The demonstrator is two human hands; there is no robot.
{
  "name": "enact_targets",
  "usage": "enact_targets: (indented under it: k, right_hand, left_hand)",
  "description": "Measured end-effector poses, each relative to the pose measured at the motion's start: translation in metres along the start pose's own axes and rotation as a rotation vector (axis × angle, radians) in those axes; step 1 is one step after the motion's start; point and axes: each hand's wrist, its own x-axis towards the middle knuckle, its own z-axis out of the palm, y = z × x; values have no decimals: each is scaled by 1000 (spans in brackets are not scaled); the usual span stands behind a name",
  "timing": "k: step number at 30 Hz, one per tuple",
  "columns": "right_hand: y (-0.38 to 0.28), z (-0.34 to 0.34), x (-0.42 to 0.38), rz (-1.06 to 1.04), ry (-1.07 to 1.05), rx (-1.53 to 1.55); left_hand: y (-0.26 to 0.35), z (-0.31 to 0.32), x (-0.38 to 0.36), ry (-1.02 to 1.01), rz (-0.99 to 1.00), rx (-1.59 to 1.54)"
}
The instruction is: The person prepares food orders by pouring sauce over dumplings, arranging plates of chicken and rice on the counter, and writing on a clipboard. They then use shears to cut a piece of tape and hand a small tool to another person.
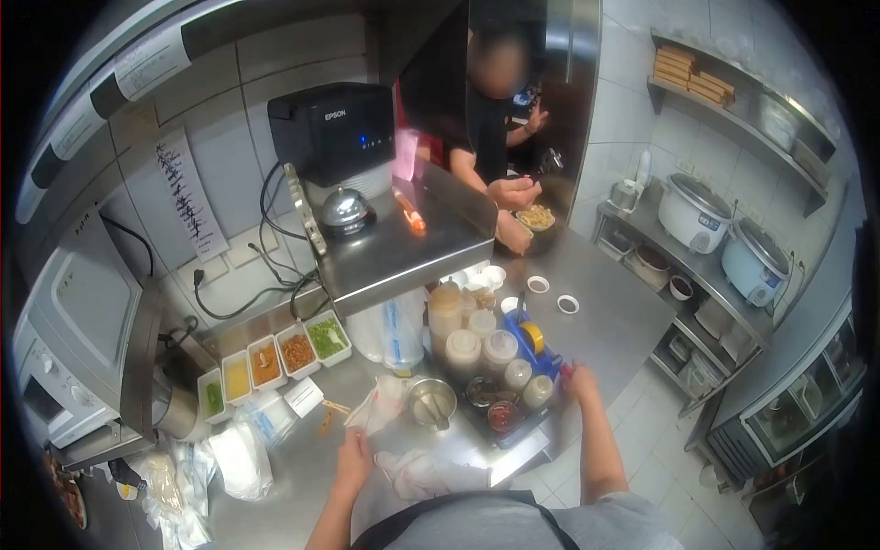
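Observation:
My left hand (354, 455) is closed on a white cloth (379, 401), which hangs over the steel counter beside a metal pitcher (432, 403). Another crumpled cloth (412, 473) lies just in front of me. My right hand (580, 379) is at the counter's right side, its fingers closed around a small pink thing (566, 370) whose kind is too small to tell. Close to it stands a blue tape dispenser (532, 345) with yellow tape. Sauce bottles (463, 348) and jars are crowded in a dark tray between my hands, with a red sauce jar (503, 416) at its near edge.
Containers of chopped toppings (295, 353) line the wall at left. A raised steel shelf (403, 261) bears a printer (332, 133) and a call bell (347, 211). Across the counter, a person (490, 137) holds a bowl of food (536, 218). Rice cookers (694, 213) stand at right.

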Motion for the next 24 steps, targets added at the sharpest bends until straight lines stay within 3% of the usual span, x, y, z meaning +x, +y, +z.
enact_targets:
  k: [1, 3, 5, 7, 9, 10, 11, 12, 14, 15, 16, 17, 19, 20, 22, 24]
  right_hand:
    - [-15, -17, 1, 4, 106, -25]
    - [-36, -48, 11, -258, 385, 170]
    - [-107, -113, -9, -237, 343, 732]
    - [-154, -153, -37, -435, 58, 1167]
    - [-193, -165, -71, -874, -390, 1483]
    - [-216, -171, -94, -925, -543, 1466]
    - [-232, -170, -114, -965, -700, 1448]
    - [-237, -164, -126, -901, -816, 1447]
    - [-225, -147, -138, -717, -1019, 1478]
    - [-208, -134, -129, -734, -941, 1555]
    - [-191, -129, -118, -756, -858, 1624]
    - [-181, -136, -114, -535, -643, 1776]
    - [-144, -139, -72, -310, -410, 1943]
    - [-114, -135, -50, -135, -285, 1798]
    - [-66, -111, -14, 51, 77, 995]
    - [34, -10, 34, -276, 428, 402]
  left_hand:
    - [17, -11, 2, 6, 5, 2]
    - [70, -37, 4, -82, -73, -181]
    - [102, -42, 5, -117, -43, -307]
    - [135, -46, 4, -162, -18, -430]
    - [172, -48, 5, -348, 30, -572]
    - [190, -45, 9, -355, 33, -568]
    - [206, -41, 11, -390, 172, -535]
    - [212, -38, 6, -430, 300, -502]
    - [205, -25, 3, -480, 374, -454]
    - [204, -21, 8, -507, 473, -409]
    - [217, -33, 10, -550, 430, -347]
    - [211, -32, 12, -548, 441, -345]
    - [175, -27, 4, -386, 432, -203]
    - [150, -22, -3, -372, 279, -198]
    - [92, -3, -29, -237, 184, 108]
    - [67, 9, -58, -327, 116, 238]
